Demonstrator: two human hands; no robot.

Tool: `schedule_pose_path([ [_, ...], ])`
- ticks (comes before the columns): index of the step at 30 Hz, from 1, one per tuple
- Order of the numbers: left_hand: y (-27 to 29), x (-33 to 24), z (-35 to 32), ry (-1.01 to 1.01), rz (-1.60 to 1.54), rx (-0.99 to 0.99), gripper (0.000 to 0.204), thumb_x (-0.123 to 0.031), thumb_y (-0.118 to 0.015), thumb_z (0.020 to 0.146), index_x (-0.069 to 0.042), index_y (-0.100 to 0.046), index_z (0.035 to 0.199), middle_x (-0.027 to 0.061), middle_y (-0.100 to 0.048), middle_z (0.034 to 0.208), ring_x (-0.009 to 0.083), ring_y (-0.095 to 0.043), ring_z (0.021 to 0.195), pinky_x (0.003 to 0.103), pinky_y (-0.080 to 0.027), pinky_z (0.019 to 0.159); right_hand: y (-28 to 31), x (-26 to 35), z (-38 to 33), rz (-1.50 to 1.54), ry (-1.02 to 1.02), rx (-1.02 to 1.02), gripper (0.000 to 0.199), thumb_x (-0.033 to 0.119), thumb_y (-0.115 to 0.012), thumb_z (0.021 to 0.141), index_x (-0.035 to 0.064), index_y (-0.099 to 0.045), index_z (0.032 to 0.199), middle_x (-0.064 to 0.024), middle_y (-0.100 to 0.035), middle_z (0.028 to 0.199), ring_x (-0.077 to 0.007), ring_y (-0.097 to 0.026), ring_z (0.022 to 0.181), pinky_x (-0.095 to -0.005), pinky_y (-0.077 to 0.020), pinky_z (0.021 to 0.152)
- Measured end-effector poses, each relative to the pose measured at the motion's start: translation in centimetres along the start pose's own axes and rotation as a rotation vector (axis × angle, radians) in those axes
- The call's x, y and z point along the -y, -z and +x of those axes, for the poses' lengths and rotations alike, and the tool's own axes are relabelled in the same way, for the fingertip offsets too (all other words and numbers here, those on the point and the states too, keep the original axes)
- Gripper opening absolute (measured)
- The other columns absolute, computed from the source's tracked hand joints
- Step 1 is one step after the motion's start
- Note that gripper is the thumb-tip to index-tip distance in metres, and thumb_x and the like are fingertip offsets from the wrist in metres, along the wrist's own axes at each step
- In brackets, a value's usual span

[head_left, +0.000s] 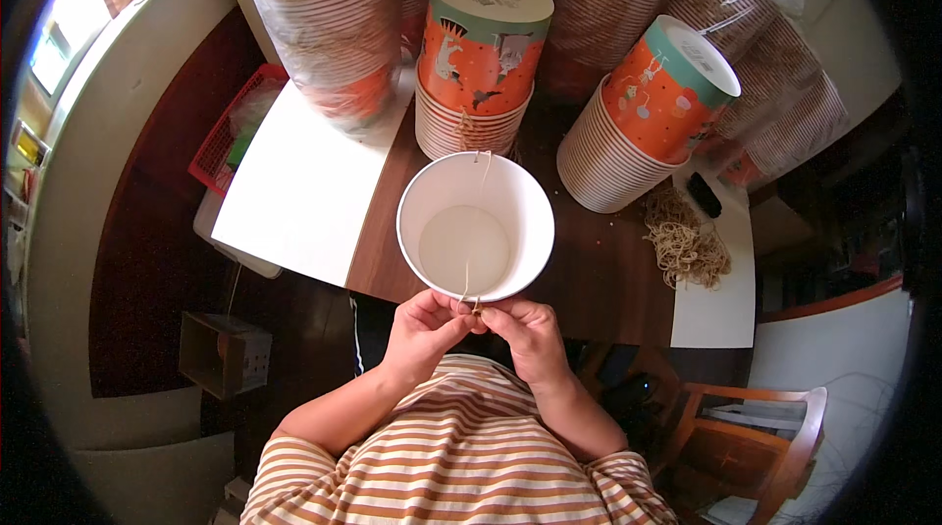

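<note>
A white paper bucket (528,221) stands mouth-up at the front edge of the table, its inside showing. On its near rim, my left hand (422,337) and my right hand (530,337) meet, both closed in a pinch. Between the fingertips is a thin tan string (466,278), one end of which trails into the bucket through the near side. At the far rim another bit of string (485,167) hangs down inside from a small hole. My fingers partly hide where the near string meets the wall.
Behind the bucket stand two upside-down stacks of orange and green paper buckets (481,59) (653,98). Plastic-wrapped stacks (324,25) line the back. A heap of tan string (687,245) and a black object (704,194) lie right; a red basket (218,147) sits left, a wooden chair (746,427) lower right.
</note>
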State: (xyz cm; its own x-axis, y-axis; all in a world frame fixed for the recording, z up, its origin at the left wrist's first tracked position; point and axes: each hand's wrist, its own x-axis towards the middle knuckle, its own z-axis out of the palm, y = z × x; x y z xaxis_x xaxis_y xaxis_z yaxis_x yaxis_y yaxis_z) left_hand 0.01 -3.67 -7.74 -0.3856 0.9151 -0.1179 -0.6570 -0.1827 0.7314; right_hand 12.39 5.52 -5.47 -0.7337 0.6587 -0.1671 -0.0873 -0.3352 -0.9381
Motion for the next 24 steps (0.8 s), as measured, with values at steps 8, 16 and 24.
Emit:
schedule_pose_path([
  [8,-0.7,0.1,-0.3,-0.177,0.247,-0.048,0.008,0.006,-0.059,0.083,0.001,-0.056,0.09,0.0078,-0.065,0.086,0.0122,-0.062,0.079,0.023,-0.05,0.07,0.6,-1.8,0.2,0.4,-0.197,-0.104,0.015,0.013,-0.058,0.084,0.0029,-0.068,0.09,-0.0037,-0.066,0.081,-0.0101,-0.055,0.069,-0.0243,-0.0437,0.066],
  [16,-0.3,0.3,0.1,-0.507,0.732,-0.027,0.014,0.01,-0.059,0.076,0.0,-0.057,0.085,0.0071,-0.063,0.085,0.0116,-0.06,0.073,0.023,-0.048,0.062,0.4,-1.5,0.0,0.434,-0.191,-0.091,0.013,0.011,-0.058,0.085,0.0031,-0.067,0.089,-0.0043,-0.066,0.082,-0.0107,-0.055,0.07,-0.0248,-0.0445,0.067],
  [24,-0.9,0.1,0.4,-0.69,0.885,-0.014,0.019,0.008,-0.066,0.07,-0.001,-0.058,0.085,0.0092,-0.061,0.082,0.0173,-0.061,0.071,0.025,-0.049,0.061,0.1,-1.6,-0.4,0.283,-0.11,-0.128,0.015,0.017,-0.065,0.084,0.007,-0.069,0.094,0.0014,-0.067,0.086,-0.0045,-0.048,0.069,-0.0214,-0.0381,0.065],
])
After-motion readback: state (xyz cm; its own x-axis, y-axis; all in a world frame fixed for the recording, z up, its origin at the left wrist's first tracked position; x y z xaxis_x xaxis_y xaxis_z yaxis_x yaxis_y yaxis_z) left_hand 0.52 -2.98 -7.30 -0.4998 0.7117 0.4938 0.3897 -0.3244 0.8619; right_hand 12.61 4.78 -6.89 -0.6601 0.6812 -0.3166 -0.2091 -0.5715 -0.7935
